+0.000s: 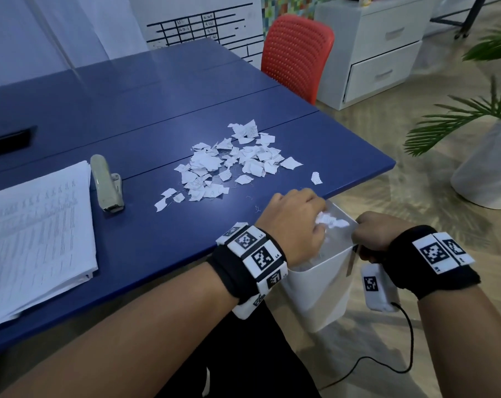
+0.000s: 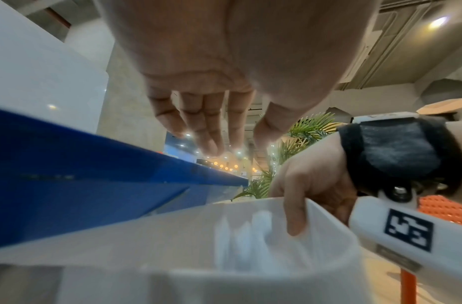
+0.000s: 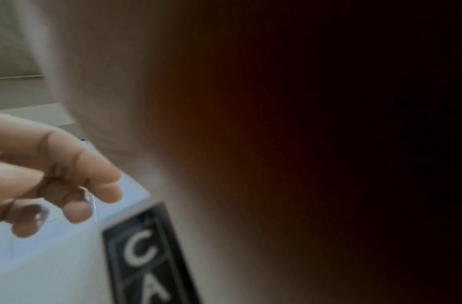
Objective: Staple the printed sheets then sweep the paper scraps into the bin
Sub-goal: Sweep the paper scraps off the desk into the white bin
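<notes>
When reading the head view, locate the paper scraps heaped mid-way across the blue table, one stray scrap near the right edge, and the stapler just right of the printed sheets at the near left. Find the bin held just below the near right table edge, right hand clamped on its rim, left hand above its mouth with a few scraps beneath the fingers. Treat scraps as near weightless, limp and easily scattered: sweep with a flat palm edge rather than pinching. Keep the rim close under the table edge; use the bare surface between heap and edge as the sweep lane. Turning to the left wrist view, confirm left fingers straight, holding nothing, a white blur inside the bin, and the right thumb hooked over the rim. For the right wrist view, expect mostly dark palm; grip not discernible there.
</notes>
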`<act>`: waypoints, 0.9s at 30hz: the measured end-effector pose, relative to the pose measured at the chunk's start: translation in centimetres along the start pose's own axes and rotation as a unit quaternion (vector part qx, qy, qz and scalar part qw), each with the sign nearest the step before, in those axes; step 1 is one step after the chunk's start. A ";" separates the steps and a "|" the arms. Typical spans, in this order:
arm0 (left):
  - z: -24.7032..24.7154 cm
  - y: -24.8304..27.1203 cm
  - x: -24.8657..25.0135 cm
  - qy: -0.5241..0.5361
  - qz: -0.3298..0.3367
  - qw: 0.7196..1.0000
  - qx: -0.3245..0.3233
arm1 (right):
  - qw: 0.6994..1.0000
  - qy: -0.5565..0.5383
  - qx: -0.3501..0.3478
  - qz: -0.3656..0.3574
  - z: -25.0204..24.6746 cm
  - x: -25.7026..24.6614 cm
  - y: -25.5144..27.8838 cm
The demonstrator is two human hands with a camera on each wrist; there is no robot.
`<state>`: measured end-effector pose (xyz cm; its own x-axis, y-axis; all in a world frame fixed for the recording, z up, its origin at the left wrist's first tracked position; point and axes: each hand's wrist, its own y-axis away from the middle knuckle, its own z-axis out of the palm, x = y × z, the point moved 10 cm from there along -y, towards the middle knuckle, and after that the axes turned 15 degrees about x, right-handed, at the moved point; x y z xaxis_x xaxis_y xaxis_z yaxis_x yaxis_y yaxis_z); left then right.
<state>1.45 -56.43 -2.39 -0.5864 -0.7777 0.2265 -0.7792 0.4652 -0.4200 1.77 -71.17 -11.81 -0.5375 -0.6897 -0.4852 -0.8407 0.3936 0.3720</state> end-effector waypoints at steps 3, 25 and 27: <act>-1.2 -1.5 -1.6 0.018 -0.047 0.997 0.059 | 1.000 0.000 -0.004 -0.005 0.3 -0.1 -0.3; 0.9 -0.2 1.0 0.006 -0.025 0.997 -0.067 | 1.000 -0.010 0.000 0.001 -0.7 1.4 -0.7; 0.5 -0.2 1.2 0.046 -0.040 0.996 -0.060 | 1.000 -0.003 0.002 0.000 -1.1 1.7 -0.7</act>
<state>1.01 -57.64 -2.47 -0.5347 -0.7750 0.3368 -0.8420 0.4544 -0.2910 1.56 -73.29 -12.06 -0.5381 -0.6864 -0.4892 -0.8408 0.3959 0.3693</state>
